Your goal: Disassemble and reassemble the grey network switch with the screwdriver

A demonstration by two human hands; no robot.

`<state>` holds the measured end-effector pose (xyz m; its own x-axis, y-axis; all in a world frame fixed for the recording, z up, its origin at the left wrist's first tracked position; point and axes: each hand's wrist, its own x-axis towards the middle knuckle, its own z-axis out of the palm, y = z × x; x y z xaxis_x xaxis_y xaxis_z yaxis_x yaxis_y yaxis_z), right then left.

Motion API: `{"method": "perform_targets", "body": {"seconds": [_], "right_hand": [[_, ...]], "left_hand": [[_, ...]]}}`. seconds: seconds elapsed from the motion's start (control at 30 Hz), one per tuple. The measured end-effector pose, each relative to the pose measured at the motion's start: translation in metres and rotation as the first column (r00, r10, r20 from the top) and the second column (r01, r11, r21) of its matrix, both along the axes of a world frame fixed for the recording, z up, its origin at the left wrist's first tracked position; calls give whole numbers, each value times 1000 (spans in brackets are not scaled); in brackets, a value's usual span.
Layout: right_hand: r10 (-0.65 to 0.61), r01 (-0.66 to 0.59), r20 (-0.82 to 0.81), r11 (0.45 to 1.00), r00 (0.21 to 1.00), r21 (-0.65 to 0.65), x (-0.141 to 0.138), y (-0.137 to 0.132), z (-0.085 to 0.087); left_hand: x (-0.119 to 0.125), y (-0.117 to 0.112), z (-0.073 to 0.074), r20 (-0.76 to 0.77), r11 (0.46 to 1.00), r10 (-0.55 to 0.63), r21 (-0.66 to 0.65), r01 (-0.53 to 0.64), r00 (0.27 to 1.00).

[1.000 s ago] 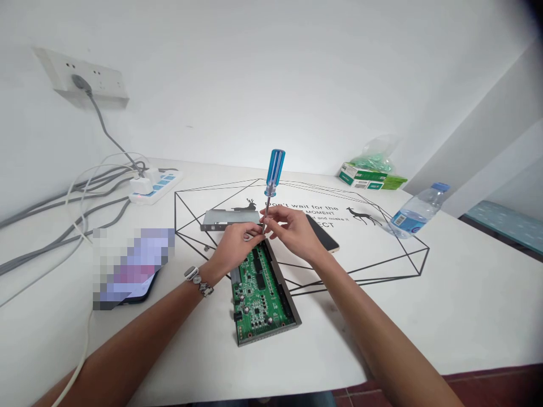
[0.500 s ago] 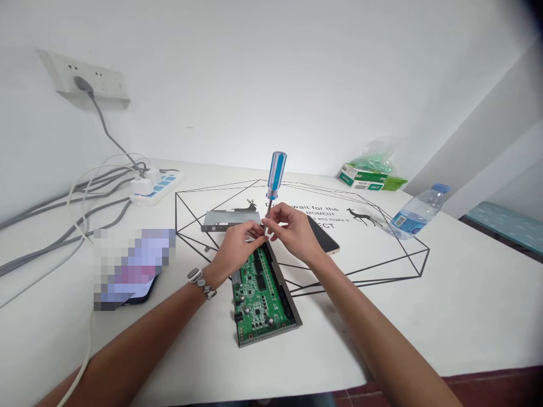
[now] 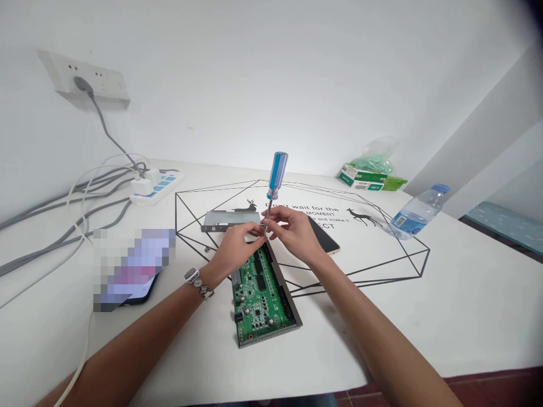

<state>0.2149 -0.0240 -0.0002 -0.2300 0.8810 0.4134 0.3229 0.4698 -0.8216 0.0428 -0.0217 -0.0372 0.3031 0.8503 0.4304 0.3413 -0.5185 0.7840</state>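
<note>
A blue-and-clear-handled screwdriver [image 3: 277, 176] stands almost upright above the table, with its thin steel shaft [image 3: 267, 215] running down between my hands. My right hand [image 3: 294, 234] holds the shaft in its fingertips. My left hand [image 3: 236, 247] pinches the shaft's lower end; anything tiny at the tip is hidden by the fingers. Just below my hands lies a green circuit board [image 3: 259, 299] in a grey metal casing. A flat metal cover [image 3: 229, 221] rests behind my left hand.
A black phone [image 3: 324, 234] lies beyond my right hand, and a pixelated phone [image 3: 142, 294] lies left of my left arm. Grey cables run to a power strip [image 3: 155, 188] and wall socket [image 3: 82, 79]. A water bottle [image 3: 418, 212] lies at right, behind it a green box [image 3: 360, 177].
The screwdriver has tilted slightly to the right, and my fingers have shifted a little along its shaft. The circuit board and the metal cover have stayed in place.
</note>
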Motion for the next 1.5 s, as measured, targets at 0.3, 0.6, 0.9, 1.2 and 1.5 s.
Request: {"method": "perform_targets", "body": {"seconds": [0.3,0.6,0.9,1.2,1.5], "right_hand": [[-72,73,-24,996,997,51,-7,-1,1],[13,-13,69,1000,998,8,1,-2,3],[57,-56,42,998,997,-25,4,-1,3],[-36,33,46,998,998,50,-2,0,3],[-51,48,37,997,998,62,-1,0,2]], "left_hand": [[2,-1,0,57,1000,18,3,-18,998],[1,-1,2,13,1000,4,6,-4,1000],[2,-5,3,-16,999,6,34,-6,1000],[4,-3,-1,16,997,63,35,-64,998],[4,-4,2,-13,999,48,-1,-48,999]]}}
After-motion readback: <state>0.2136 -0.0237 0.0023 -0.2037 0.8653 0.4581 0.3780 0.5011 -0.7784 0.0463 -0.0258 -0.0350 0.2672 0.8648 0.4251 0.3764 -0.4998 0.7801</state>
